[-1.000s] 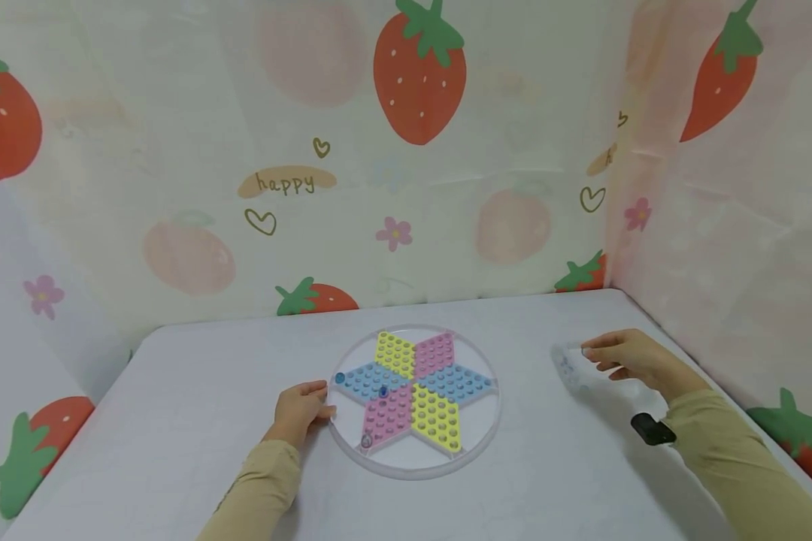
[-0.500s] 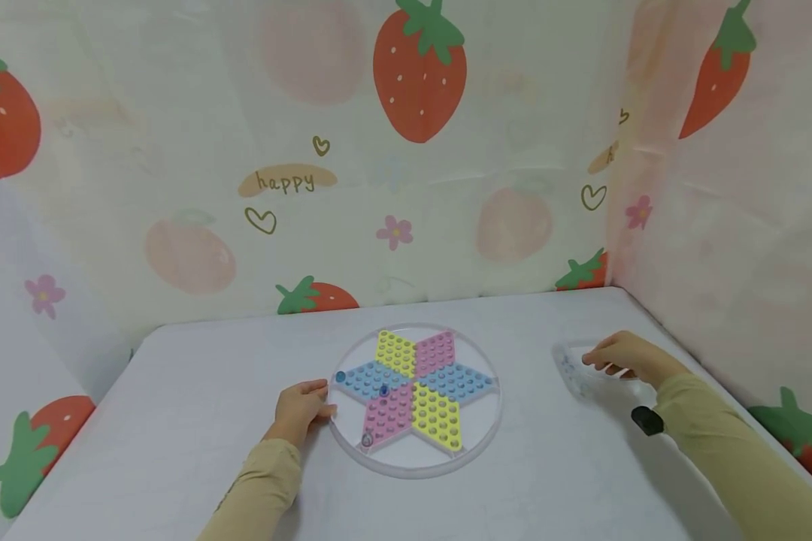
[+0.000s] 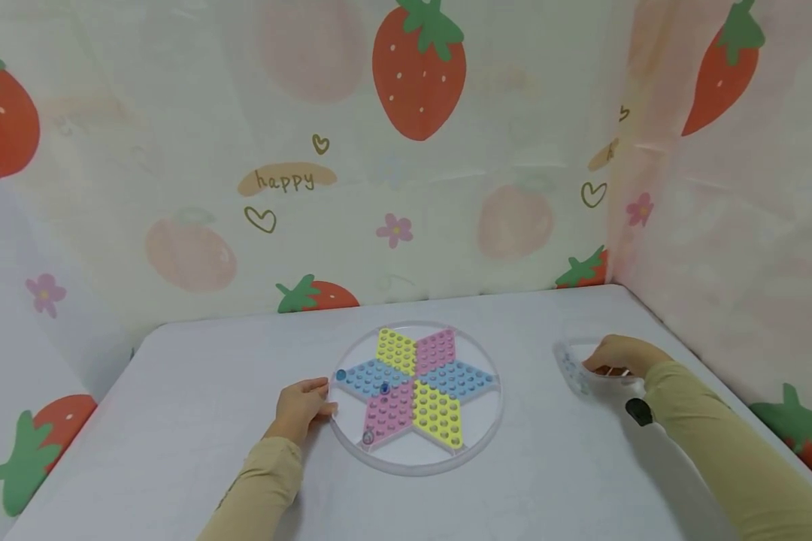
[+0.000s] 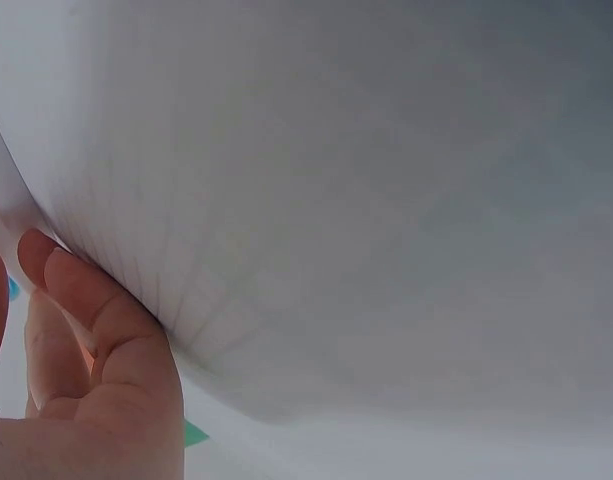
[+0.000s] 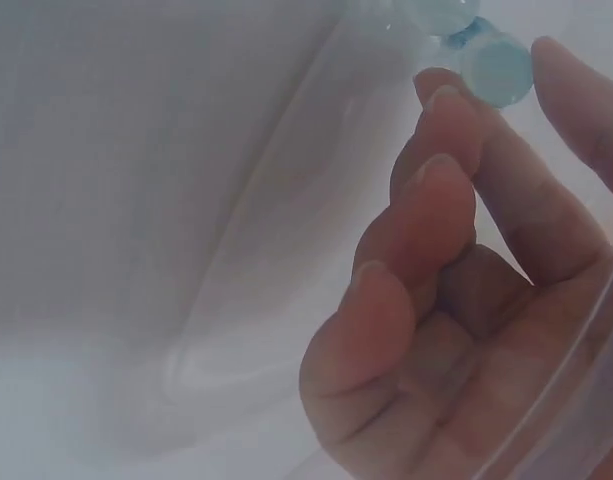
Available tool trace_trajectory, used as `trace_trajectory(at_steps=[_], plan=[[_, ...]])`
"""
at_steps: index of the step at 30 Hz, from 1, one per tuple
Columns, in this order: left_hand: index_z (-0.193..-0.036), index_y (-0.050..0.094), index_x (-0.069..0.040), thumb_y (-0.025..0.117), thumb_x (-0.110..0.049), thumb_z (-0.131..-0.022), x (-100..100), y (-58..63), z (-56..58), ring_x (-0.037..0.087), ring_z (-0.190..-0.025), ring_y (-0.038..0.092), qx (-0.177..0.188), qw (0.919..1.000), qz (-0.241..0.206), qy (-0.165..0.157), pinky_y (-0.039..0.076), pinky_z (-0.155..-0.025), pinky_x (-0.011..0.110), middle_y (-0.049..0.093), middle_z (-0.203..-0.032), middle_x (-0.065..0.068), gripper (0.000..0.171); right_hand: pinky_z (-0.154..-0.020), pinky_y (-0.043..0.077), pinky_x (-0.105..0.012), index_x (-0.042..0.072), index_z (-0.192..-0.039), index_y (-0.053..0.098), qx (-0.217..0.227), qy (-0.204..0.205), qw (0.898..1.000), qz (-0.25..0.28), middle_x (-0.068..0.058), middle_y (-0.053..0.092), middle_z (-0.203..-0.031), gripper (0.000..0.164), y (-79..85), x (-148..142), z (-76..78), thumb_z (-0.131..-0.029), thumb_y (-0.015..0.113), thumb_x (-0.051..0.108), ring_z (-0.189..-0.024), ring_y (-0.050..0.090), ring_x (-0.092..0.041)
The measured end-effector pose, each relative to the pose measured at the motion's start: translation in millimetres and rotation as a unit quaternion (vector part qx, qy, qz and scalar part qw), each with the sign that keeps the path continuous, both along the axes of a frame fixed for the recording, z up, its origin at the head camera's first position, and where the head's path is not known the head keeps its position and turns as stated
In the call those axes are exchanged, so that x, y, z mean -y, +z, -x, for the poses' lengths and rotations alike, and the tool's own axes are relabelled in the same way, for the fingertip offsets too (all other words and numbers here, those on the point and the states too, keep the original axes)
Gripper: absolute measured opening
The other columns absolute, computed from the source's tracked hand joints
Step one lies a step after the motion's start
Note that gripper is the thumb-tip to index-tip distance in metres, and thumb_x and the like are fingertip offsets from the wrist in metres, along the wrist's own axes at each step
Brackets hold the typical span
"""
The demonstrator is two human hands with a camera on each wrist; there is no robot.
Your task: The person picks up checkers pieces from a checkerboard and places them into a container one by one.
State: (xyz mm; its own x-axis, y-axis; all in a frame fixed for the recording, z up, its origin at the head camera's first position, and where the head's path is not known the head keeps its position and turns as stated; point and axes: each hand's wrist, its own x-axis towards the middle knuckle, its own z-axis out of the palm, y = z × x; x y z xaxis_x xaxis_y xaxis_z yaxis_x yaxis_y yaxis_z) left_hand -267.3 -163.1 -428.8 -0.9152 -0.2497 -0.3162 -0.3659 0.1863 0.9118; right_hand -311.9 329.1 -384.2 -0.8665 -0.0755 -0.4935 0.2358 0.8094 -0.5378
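Note:
A round Chinese checkers board (image 3: 416, 470) with a yellow, pink and blue star lies on the table. Three marbles sit on it: a teal marble (image 3: 341, 375) at the left tip, a dark blue marble (image 3: 384, 388) toward the middle, and a clear marble (image 3: 368, 436) at the lower left tip. My left hand (image 3: 301, 407) rests at the board's left rim, fingers loosely bent. My right hand (image 3: 621, 356) reaches into a clear plastic container (image 3: 568, 370). In the right wrist view, its thumb and finger pinch a pale green glass marble (image 5: 497, 70), with other marbles right beside it.
A white cloth covers the table (image 3: 514, 481). Behind it hangs a strawberry-print backdrop (image 3: 446, 188), which also runs along the right side. The clear container stands at the right, near the table's right edge.
My right hand has lowered into the clear container, its fingers bending down and turning inward. My left hand, the board and its marbles keep their places.

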Motion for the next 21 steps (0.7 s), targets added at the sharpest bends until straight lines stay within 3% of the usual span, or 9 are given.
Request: trace_trajectory(at_steps=[7, 12, 21], plan=[[-0.131, 0.054, 0.007, 0.069, 0.011, -0.081, 0.1, 0.7, 0.0, 0.009, -0.062, 0.055, -0.004, 1.0, 0.005, -0.006, 0.044, -0.058, 0.021, 0.05, -0.136, 0.023, 0.053, -0.067, 0.04, -0.03, 0.008, -0.077, 0.061, -0.012, -0.005, 1.0, -0.004, -0.001, 0.053, -0.076, 0.024, 2.6, -1.4, -1.6, -0.093, 0.062, 0.025, -0.074, 0.048, -0.018], [-0.131, 0.054, 0.007, 0.068, 0.012, -0.081, 0.6, -0.7, 0.2, 0.008, -0.061, 0.054, -0.003, 1.0, -0.002, -0.001, 0.044, -0.057, 0.021, 0.051, -0.136, 0.022, 0.053, -0.064, 0.042, -0.029, 0.004, -0.089, 0.07, -0.032, -0.038, 0.998, 0.034, 0.001, 0.056, -0.073, 0.026, 6.7, -1.9, -3.6, -0.094, 0.062, 0.028, -0.07, 0.051, -0.016], [-0.133, 0.053, 0.006, 0.067, 0.013, -0.081, 1.3, -2.6, 1.9, 0.008, -0.06, 0.055, 0.001, 1.0, -0.007, -0.001, 0.045, -0.057, 0.021, 0.051, -0.138, 0.021, 0.054, -0.059, 0.043, -0.026, -0.01, -0.113, 0.063, -0.103, -0.039, 0.989, 0.1, -0.001, 0.057, -0.081, 0.043, 33.8, 14.8, -15.1, -0.096, 0.059, 0.029, -0.069, 0.05, -0.013]])
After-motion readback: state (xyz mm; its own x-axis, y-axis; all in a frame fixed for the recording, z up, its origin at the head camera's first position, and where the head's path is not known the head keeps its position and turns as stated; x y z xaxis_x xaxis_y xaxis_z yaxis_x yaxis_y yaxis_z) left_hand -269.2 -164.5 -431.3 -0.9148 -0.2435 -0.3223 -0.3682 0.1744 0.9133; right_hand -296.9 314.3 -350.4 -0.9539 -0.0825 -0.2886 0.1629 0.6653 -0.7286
